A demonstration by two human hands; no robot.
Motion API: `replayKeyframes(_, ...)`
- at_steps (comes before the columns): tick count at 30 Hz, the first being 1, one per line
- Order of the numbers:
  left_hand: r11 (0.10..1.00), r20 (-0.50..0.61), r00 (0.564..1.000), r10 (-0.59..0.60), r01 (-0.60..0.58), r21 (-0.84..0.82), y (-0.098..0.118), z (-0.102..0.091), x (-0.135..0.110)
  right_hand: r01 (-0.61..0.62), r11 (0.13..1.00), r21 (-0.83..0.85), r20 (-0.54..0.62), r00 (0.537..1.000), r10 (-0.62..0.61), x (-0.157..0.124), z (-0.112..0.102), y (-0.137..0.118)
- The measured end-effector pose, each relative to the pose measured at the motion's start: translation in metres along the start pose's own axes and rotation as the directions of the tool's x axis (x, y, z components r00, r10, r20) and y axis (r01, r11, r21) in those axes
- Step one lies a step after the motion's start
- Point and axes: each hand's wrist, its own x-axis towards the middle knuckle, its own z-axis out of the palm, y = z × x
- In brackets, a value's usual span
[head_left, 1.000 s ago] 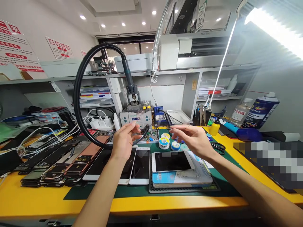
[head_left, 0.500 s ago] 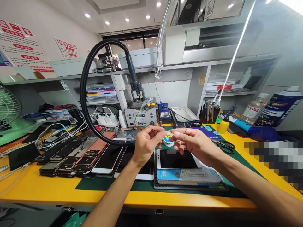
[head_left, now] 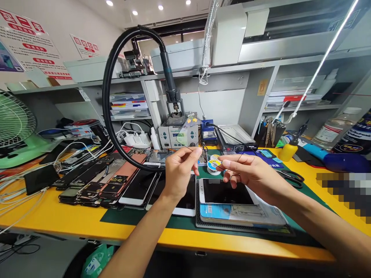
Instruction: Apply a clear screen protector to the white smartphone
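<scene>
A thin dark strand (head_left: 222, 166), perhaps a wire, is pinched between the thumb and fingers of my right hand (head_left: 251, 172). My left hand (head_left: 180, 166) pinches its thumb and forefinger together, with a thin dark line of the strand showing beside them. Below both hands lies a white-framed phone (head_left: 224, 192), its black screen facing up. It rests on a blue and white box (head_left: 246, 217) on the green mat. Behind the gap between my hands stands a small white spool (head_left: 213, 166) with a yellow and blue label.
Several phones (head_left: 136, 189) and phone parts lie in rows to the left. A black flexible hose (head_left: 106, 100) arches over them. Scissors (head_left: 292, 178) and a yellow bottle (head_left: 289, 150) are at the right. Behind stand a grey soldering station (head_left: 178, 135) and a heating plate (head_left: 236, 135).
My hands have drawn apart, widening the gap between their fingertips. The whole view has shifted, with the bench scene now slightly further right in it.
</scene>
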Motion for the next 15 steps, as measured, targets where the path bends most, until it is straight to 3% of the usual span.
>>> replayKeyframes(6, 0.999, -0.069, 0.997, 0.015, -0.017, -0.030, -0.0004, -0.0020, 0.0027, -0.006, 0.999, -0.043, 0.003, 1.000, 0.006, 0.0015, -0.0020, 0.0000)
replayKeyframes(15, 0.997, -0.061, 0.995, 0.073, -0.073, -0.003, -0.0003, -0.0066, 0.0004, 0.000, 0.999, -0.041, 0.042, 0.999, 0.002, 0.0021, -0.0053, -0.0049)
